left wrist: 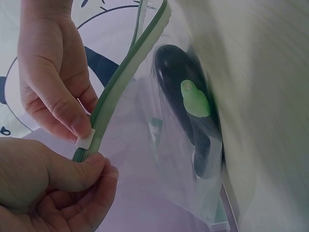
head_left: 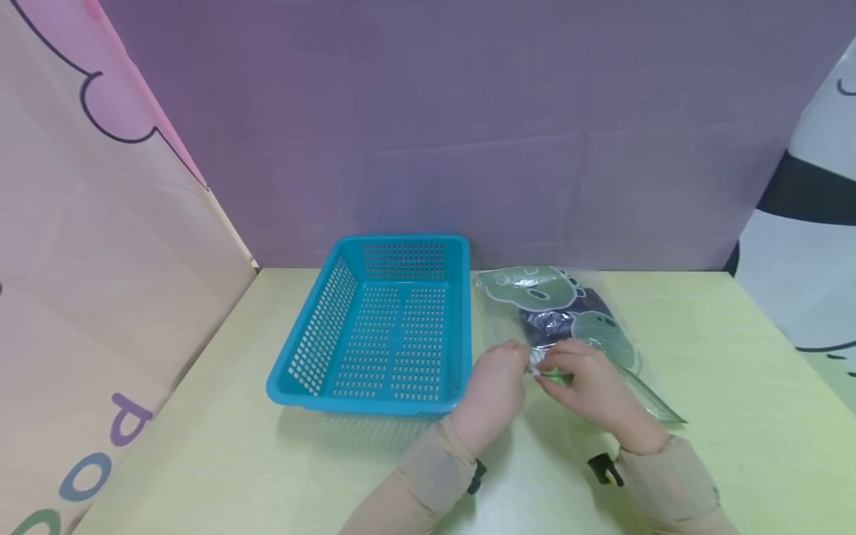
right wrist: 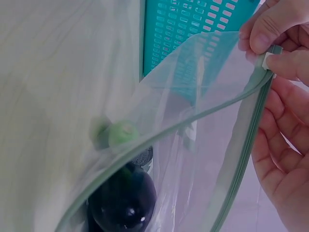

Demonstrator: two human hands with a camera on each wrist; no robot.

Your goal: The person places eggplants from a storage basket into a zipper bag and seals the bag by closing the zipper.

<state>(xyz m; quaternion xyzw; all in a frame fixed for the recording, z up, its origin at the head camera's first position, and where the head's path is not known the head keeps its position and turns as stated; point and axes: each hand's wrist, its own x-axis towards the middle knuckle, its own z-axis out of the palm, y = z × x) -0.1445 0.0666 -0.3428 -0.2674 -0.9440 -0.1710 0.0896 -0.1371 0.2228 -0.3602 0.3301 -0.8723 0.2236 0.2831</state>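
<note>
A clear zip bag (head_left: 605,342) with green cartoon prints lies on the table, its mouth edge raised toward me. Inside are dark purple eggplants (right wrist: 123,198), one with a light green stem end (left wrist: 195,99). My left hand (head_left: 495,386) pinches the end corner of the bag's green zip strip (left wrist: 113,92). With thumb and fingers, my right hand (head_left: 598,386) pinches the white zip slider (left wrist: 86,139) close beside the left fingertips. Beyond the slider, the two zip edges spread apart in the right wrist view, leaving the mouth gaping.
A blue plastic basket (head_left: 371,406) with slotted walls stands left of the bag, near my left hand. Behind the table (head_left: 221,446) hangs a purple backdrop (head_left: 428,134). A printed cloth (head_left: 100,260) borders the left side.
</note>
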